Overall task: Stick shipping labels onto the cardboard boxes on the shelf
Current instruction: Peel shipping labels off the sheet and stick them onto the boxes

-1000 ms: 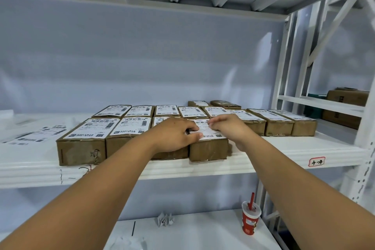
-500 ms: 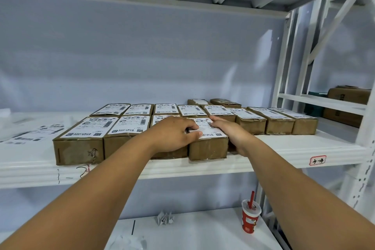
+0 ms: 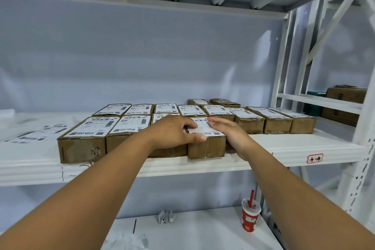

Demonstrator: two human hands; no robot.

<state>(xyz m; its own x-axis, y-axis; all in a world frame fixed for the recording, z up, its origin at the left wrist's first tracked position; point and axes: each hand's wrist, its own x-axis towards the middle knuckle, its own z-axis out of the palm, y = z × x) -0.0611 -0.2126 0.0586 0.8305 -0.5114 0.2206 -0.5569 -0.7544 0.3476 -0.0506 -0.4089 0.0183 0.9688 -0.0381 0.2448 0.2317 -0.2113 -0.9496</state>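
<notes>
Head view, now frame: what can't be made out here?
All in the head view:
- Label print on the front box: too small, and partly covered by the left hand and the right hand.
- Left hand grip: its own knuckles hide the fingertips, so pinching or pressing is unclear.
- Rearmost box: too far away and seen too flat to tell if it is labelled.
- Loose label sheets at left: blurred.

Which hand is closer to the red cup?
Right. The right hand lies against the right side of the front box, roughly above the red cup; the left hand holds the box's left edge, farther away.
</notes>
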